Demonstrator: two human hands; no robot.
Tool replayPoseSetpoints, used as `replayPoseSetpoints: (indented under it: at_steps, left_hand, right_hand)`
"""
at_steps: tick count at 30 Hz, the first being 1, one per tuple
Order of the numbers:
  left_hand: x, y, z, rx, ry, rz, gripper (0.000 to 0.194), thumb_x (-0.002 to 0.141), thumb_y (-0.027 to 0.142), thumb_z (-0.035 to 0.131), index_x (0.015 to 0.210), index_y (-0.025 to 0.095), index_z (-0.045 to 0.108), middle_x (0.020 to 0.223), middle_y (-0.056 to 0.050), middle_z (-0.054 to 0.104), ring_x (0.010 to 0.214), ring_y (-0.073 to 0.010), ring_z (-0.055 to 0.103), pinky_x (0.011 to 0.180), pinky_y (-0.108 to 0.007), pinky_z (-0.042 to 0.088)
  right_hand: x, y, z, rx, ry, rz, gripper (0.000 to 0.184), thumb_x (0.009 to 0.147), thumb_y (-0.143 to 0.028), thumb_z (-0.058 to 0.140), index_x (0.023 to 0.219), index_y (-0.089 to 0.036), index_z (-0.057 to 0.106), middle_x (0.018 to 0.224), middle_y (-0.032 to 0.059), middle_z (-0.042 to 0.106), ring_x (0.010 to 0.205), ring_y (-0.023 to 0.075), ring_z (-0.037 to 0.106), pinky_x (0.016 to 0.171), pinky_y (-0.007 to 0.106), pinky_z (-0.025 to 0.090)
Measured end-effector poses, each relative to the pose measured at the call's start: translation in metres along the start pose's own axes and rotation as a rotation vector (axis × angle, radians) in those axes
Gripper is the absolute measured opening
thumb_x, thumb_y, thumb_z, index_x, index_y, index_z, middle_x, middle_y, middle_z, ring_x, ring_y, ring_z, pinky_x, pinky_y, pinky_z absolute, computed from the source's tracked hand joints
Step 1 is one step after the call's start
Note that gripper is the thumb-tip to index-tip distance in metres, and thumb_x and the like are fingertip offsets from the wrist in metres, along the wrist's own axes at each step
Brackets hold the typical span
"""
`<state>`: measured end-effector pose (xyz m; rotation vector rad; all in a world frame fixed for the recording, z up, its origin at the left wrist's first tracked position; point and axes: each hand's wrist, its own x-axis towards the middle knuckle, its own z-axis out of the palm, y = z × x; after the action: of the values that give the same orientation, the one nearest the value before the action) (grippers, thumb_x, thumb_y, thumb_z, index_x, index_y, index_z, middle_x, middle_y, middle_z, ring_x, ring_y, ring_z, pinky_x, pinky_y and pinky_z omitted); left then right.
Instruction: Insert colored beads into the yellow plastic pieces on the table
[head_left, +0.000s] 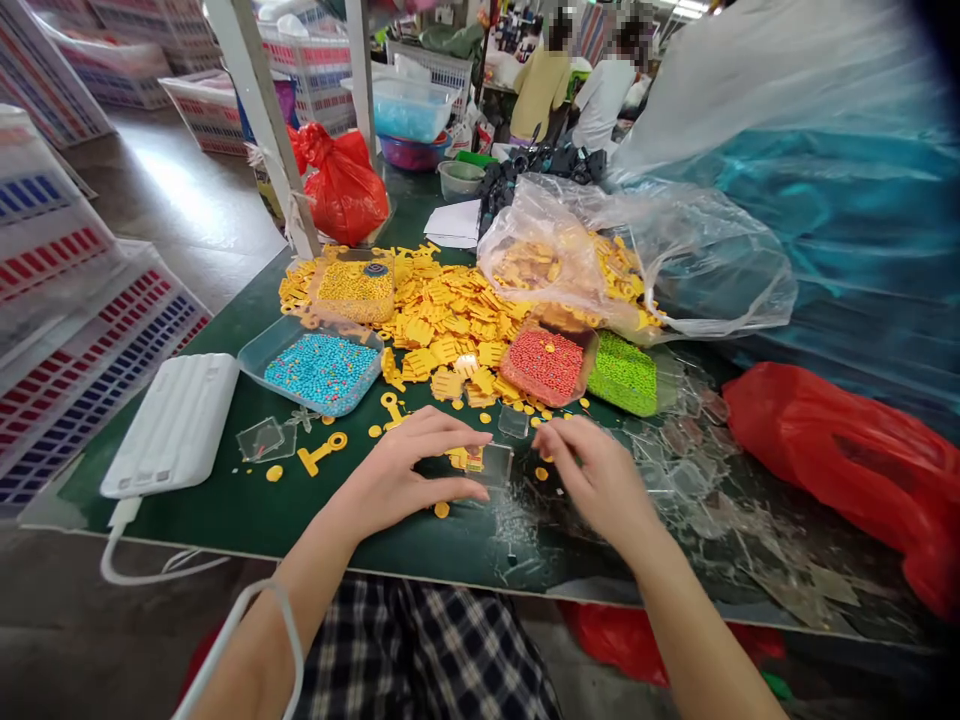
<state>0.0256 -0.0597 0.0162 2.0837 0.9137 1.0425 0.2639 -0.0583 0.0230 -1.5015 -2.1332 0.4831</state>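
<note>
My left hand (401,470) pinches the left edge of a small transparent plastic square (491,466), which has a yellow piece under it. My right hand (592,470) hovers just to its right, fingers apart and holding nothing visible. A heap of flat yellow plastic pieces (442,330) spreads beyond my hands. Shallow trays of blue beads (322,372) and yellow beads (354,292) lie at its left, with red beads (546,364) and green beads (622,375) at its right. A yellow key-shaped piece (321,452) lies left of my left hand.
A white power bank (169,425) with a cable lies on the green table (390,545). Transparent plastic scraps (675,470) cover the right side. A plastic bag of yellow pieces (547,262) and a red bag (832,470) lie beyond them. Stacked crates (82,370) stand left; two people sit behind.
</note>
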Motion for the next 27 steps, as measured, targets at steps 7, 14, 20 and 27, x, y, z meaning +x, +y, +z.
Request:
replayPoseSetpoints:
  at_steps: [7, 14, 20, 27]
  left_hand:
    - [-0.001, -0.002, -0.001, 0.0, 0.056, 0.005, 0.038, 0.079, 0.044, 0.071, 0.111, 0.023, 0.069, 0.097, -0.005, 0.07, 0.091, -0.0184, 0.061, 0.084, -0.033, 0.052]
    - [-0.036, 0.0, -0.007, 0.216, 0.097, -0.136, 0.033, 0.083, 0.046, 0.068, 0.107, 0.024, 0.07, 0.097, -0.005, 0.071, 0.091, -0.0207, 0.062, 0.086, -0.037, 0.051]
    - [-0.091, -0.004, -0.038, 0.494, 0.415, -0.358, 0.038, 0.08, 0.055, 0.067, 0.107, 0.028, 0.068, 0.1, -0.004, 0.069, 0.093, -0.0247, 0.061, 0.087, -0.042, 0.049]
    - [-0.11, -0.019, -0.054, 0.688, 0.384, -0.352, 0.04, 0.084, 0.06, 0.058, 0.108, 0.03, 0.065, 0.104, -0.006, 0.067, 0.099, -0.0299, 0.059, 0.087, -0.046, 0.044]
  right_hand:
    - [0.002, 0.07, -0.004, -0.401, -0.029, -0.028, 0.061, 0.087, -0.071, 0.037, 0.111, -0.019, 0.059, 0.105, 0.0122, 0.063, 0.097, 0.0309, 0.053, 0.087, 0.047, 0.045]
    - [0.003, 0.084, 0.001, -0.31, 0.043, -0.04, 0.037, 0.09, -0.054, 0.046, 0.103, -0.023, 0.062, 0.1, 0.009, 0.062, 0.095, 0.0293, 0.054, 0.082, 0.046, 0.047]
    - [0.006, 0.059, 0.005, -0.315, 0.101, -0.165, 0.032, 0.09, -0.048, 0.053, 0.105, -0.021, 0.063, 0.099, 0.0095, 0.062, 0.091, 0.0276, 0.053, 0.081, 0.044, 0.047]
    - [0.014, 0.037, 0.029, -0.461, 0.095, -0.247, 0.037, 0.091, -0.044, 0.054, 0.113, -0.016, 0.064, 0.092, 0.0117, 0.059, 0.089, 0.0276, 0.053, 0.074, 0.039, 0.048]
